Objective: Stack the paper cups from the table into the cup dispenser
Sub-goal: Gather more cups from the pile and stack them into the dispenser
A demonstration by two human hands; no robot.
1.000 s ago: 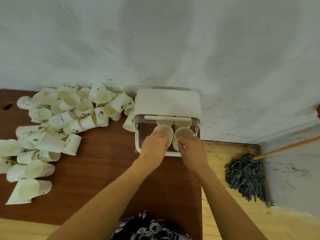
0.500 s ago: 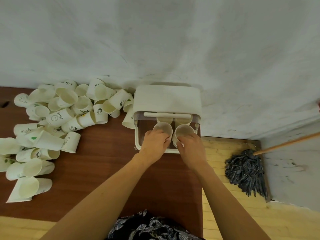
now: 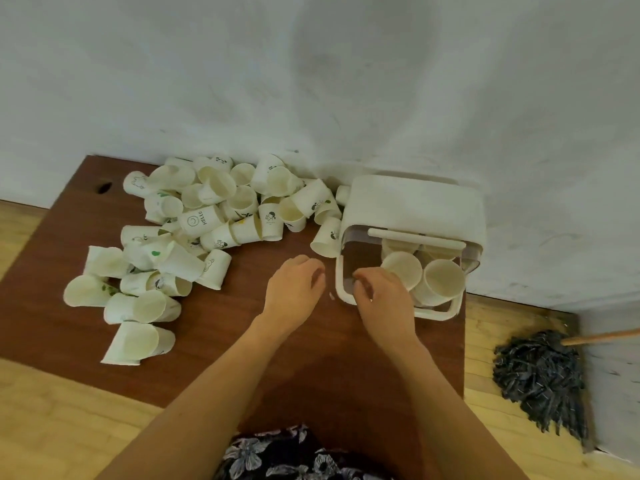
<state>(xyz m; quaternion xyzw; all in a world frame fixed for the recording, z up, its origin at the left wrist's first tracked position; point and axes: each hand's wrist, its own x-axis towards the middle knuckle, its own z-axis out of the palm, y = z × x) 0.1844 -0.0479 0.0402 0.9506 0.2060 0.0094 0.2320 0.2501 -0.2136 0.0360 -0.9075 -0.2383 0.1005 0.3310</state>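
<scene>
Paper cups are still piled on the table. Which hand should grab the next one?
Probably the left hand. It hangs empty over the bare table, on the same side as the pile of paper cups. The right hand, also empty, is by the cup dispenser, farther from the pile.

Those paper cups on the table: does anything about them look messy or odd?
Yes. The paper cups lie tipped on their sides in a loose heap across the table, beside the cup dispenser.
</scene>
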